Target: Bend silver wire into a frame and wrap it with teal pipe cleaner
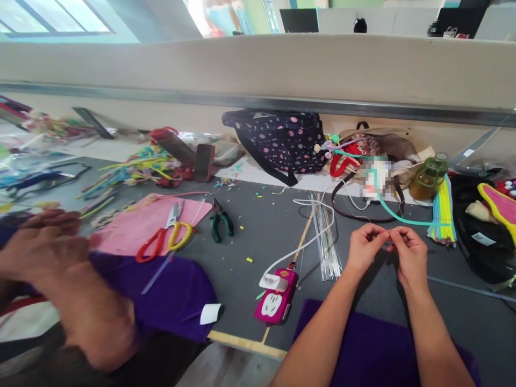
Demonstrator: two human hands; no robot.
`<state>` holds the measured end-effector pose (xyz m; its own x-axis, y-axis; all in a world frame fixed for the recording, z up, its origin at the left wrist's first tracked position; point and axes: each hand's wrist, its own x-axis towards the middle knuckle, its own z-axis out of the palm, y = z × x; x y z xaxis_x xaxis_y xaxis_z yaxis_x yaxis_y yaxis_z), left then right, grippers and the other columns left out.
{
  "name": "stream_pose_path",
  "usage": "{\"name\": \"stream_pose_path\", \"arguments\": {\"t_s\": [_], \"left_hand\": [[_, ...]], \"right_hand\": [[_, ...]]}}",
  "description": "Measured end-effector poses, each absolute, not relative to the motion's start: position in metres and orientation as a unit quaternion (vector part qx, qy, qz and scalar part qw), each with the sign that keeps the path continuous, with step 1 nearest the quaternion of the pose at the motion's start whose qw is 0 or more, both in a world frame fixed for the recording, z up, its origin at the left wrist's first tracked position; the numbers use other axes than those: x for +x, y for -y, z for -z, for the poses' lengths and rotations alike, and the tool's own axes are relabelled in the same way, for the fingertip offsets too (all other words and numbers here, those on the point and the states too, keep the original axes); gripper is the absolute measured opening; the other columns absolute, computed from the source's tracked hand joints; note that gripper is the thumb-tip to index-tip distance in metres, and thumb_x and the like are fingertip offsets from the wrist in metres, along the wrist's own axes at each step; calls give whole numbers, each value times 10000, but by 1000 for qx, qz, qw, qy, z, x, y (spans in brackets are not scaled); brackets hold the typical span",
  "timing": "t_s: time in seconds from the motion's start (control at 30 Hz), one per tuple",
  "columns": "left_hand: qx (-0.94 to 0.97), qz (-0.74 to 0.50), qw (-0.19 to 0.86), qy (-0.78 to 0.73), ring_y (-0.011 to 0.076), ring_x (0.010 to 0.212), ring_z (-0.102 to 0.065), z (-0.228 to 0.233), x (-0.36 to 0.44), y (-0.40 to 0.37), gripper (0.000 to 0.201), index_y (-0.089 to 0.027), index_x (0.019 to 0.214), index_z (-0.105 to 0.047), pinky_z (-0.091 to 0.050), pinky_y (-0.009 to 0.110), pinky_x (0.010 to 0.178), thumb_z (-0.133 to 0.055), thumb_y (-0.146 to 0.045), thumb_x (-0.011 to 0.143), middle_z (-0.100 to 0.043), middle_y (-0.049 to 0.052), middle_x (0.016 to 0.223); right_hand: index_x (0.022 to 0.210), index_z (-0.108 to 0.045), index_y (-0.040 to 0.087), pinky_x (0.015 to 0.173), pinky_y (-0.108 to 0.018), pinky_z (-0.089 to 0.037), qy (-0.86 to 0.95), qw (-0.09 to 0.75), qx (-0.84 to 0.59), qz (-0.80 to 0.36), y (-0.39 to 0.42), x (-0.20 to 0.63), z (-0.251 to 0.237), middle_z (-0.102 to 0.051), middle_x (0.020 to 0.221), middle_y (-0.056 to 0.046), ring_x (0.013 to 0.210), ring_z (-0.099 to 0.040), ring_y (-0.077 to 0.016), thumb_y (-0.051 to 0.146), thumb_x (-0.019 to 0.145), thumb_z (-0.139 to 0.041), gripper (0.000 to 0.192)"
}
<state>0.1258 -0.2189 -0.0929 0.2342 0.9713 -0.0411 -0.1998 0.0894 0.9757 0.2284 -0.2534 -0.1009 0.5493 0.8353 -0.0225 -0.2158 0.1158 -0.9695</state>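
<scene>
Purple cloth [374, 349] lies closest, under both forearms. Left hand [363, 248] and right hand [409, 255] meet fingertip to fingertip, pinching one teal pipe cleaner [393, 215] between them; it curves away toward the bags. Nearby: one pair of scissors [165, 236], one pair of pliers [220, 220], one pink phone [277, 298].
</scene>
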Motion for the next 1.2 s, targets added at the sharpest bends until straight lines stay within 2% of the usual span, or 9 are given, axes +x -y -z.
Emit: {"name": "stream_pose_path", "arguments": {"t_s": [0.17,0.43,0.63,0.73,0.97,1.2], "left_hand": [[510,-484,594,-391,105,593,-525,95,126,219,184,-146,754,-702,-391,227,573,-745,-316,699,-661,34,710],[546,-512,533,-394,146,746,-574,94,122,218,154,-166,771,-708,-436,239,653,-703,-320,769,-654,51,818],[479,-553,596,-332,173,894,-624,88,117,217,175,-166,828,-698,-468,288,847,-722,-332,780,-703,71,932],[430,-563,626,-326,166,855,-642,83,114,217,209,-162,845,-682,-472,297,859,-735,-352,776,-720,68,890],[371,-615,613,-329,156,785,-653,79,103,210,279,-171,849,-648,-485,296,834,-736,-424,771,-709,47,797],[359,-629,601,-337,108,623,-568,79,96,202,370,-167,825,-649,-507,278,745,-710,-527,764,-616,0,665]], "right_hand": [[781,-651,177,484,-211,-464,268,702,-536,-385,253,228,101,-631,761,-4,645,-570,-124,388,669,-798,281],[798,-610,180,457,-193,-455,254,708,-532,-388,254,233,101,-671,752,-18,637,-619,-135,370,681,-794,288],[788,-618,170,466,-207,-488,272,700,-552,-363,254,239,102,-698,761,-31,622,-630,-135,372,682,-782,280],[787,-622,166,465,-208,-491,284,696,-562,-345,253,241,104,-701,760,-36,622,-635,-137,371,689,-768,270],[774,-597,170,443,-211,-499,271,695,-586,-316,251,250,107,-685,735,-23,589,-634,-135,382,662,-775,298],[753,-593,174,434,-210,-504,289,666,-623,-291,251,264,110,-672,711,-23,590,-651,-148,385,665,-757,282]]}}
